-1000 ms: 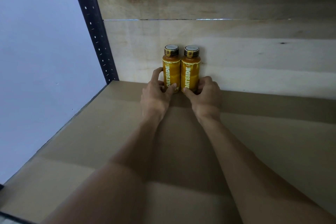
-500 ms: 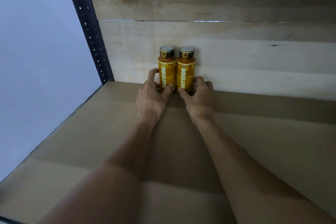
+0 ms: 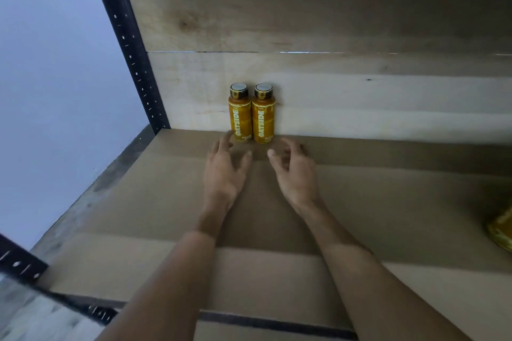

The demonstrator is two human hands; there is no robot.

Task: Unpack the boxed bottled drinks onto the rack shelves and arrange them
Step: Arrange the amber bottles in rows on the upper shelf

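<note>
Two yellow plastic bottles with black caps and pale lids stand at the very back of the rack shelf. The left bottle (image 3: 240,115) and the right bottle (image 3: 263,116) are side by side, touching, and against the pale plywood back panel (image 3: 360,97). Both are upright, with their long axes vertical and the white "OATSIDE" lettering running up their fronts.

They lie straight ahead of both hands, just past the fingertips. The left hand (image 3: 224,166) is the nearer one. Its forefinger reaches close to the foot of the left bottle, but blur hides whether it touches. The right hand (image 3: 293,171) is a little short of the right bottle and apart from it. Both hands are open, with fingers loosely spread and slightly bent, and hold nothing.

The shelf (image 3: 388,202) is lined with flat, matt brown cardboard with a crease across it. It looks like a surface a bottle base would slide on easily. The bottles are smooth, round and narrow, so they would tip easily if knocked near the cap.

A black perforated steel upright (image 3: 127,44) frames the left corner. A yellow object (image 3: 501,230) is cut off at the right edge and too blurred to identify.

This pair looks placed, and the box is out of view. The next move probably means fetching more bottles and setting them beside these two.
</note>
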